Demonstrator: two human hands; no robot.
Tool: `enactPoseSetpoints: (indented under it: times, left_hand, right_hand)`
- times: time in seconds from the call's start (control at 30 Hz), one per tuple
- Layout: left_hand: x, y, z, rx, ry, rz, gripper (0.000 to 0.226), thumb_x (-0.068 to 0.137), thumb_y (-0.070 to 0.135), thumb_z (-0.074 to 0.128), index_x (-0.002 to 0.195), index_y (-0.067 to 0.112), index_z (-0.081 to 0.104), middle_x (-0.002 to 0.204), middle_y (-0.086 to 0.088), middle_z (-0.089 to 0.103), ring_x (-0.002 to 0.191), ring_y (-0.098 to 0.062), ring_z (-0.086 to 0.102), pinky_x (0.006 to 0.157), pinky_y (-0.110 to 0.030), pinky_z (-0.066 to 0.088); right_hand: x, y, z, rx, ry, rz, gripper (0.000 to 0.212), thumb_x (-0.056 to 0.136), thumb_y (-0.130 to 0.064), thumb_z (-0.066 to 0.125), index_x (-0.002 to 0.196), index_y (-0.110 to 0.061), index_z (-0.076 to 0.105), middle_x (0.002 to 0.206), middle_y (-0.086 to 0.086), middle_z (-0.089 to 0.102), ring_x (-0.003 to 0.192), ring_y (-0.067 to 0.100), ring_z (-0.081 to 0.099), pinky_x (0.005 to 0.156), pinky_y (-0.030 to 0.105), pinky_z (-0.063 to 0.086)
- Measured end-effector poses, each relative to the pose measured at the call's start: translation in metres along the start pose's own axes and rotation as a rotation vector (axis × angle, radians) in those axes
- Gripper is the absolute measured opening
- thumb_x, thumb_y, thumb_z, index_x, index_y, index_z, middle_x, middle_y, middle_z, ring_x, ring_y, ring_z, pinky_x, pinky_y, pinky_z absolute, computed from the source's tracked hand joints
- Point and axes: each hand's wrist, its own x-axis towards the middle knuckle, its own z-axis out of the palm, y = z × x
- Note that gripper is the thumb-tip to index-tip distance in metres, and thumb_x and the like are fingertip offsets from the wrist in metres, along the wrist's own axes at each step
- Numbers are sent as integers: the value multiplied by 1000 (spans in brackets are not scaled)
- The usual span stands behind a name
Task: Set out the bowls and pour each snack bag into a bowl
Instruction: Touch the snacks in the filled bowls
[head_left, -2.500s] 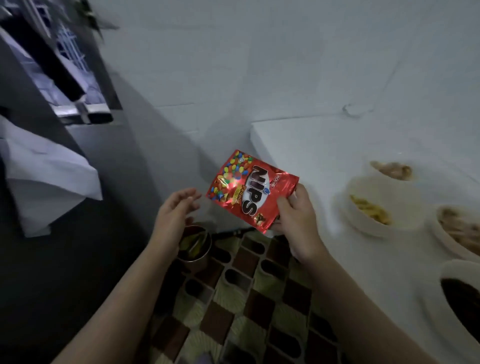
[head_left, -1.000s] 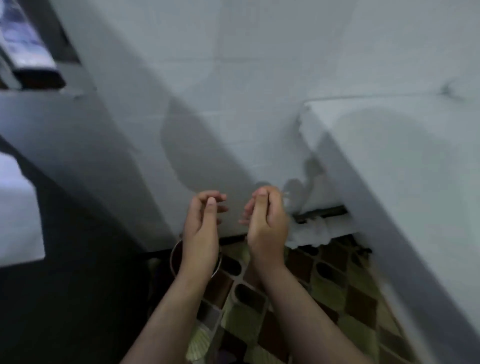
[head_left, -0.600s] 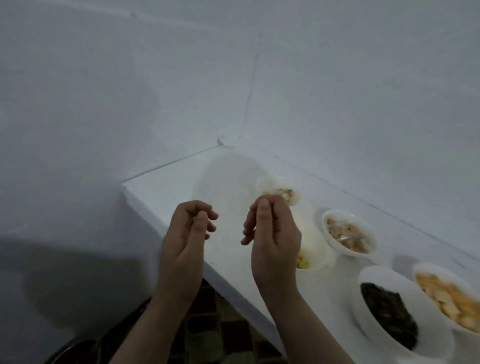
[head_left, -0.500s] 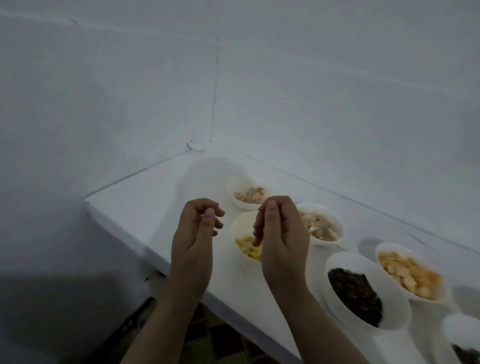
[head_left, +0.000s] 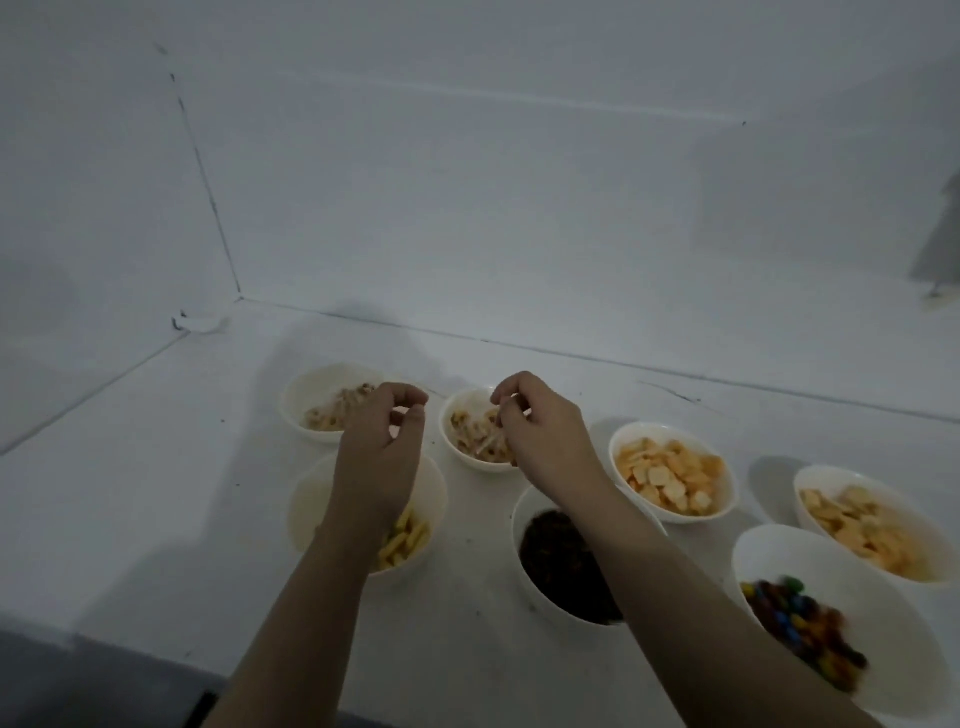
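Observation:
Several white bowls stand on the white counter (head_left: 156, 467), each with a snack in it. At the back left are two bowls of pale mixed snack (head_left: 311, 395) (head_left: 467, 436). In front stand a bowl of yellow sticks (head_left: 408, 540) and a bowl of dark snack (head_left: 561, 566). To the right are two bowls of orange crackers (head_left: 670, 478) (head_left: 872, 525) and a bowl of coloured candies (head_left: 800, 623). My left hand (head_left: 382, 441) and my right hand (head_left: 545, 426) hover over the back bowls, fingers loosely curled, holding nothing. No snack bag is in view.
White walls meet in a corner behind the counter, where a small white fitting (head_left: 200, 323) sits. The counter's front edge runs along the lower left above a dark floor (head_left: 78, 691). A grey object (head_left: 940, 244) hangs at the right edge.
My right hand held a red candy bag 2.5 s ago; both hands are now empty. The view has swung from the floor to the counter, and my hands have moved out over the bowls.

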Motion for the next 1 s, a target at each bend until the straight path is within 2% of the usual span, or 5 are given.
enactPoseSetpoints:
  times: [0.13,0.27,0.43,0.73,1.0]
  left_hand:
    - [43,-40,3,259,-173,22,27,95,9,49,112,26,62,105,12,58,94,-6,54,78,-18,40]
    - [88,-81,2,504,-338,-52,24,94,16,52,113,23,65,118,1,61,108,-19,55,88,-29,40]
    - [124,-124,-1,766,-550,-270,43,85,23,57,129,18,56,140,-13,49,129,-31,44,106,-47,39]
    - [145,-138,13,798,-427,-121,43,86,0,48,113,28,67,113,-4,63,107,-29,57,82,-37,47]
    - [182,-144,43,646,-488,-31,25,83,9,57,97,26,69,106,-4,68,99,-29,60,77,-36,51]
  right_hand:
    - [39,24,16,-315,-287,125,24,95,-12,43,99,-22,65,98,1,65,74,14,57,62,26,44]
    - [63,42,47,-617,-439,115,24,97,-20,48,110,-17,68,108,3,67,95,22,61,85,36,52]
    - [78,54,83,-849,-542,107,13,91,-30,58,95,-19,60,99,3,63,94,25,59,88,45,53]
    - [89,61,108,-978,-310,135,30,93,1,46,111,-18,61,107,6,64,96,29,65,64,38,50]
    - [126,86,98,-996,-98,189,36,92,2,50,116,-22,62,107,6,66,95,28,65,79,43,54]
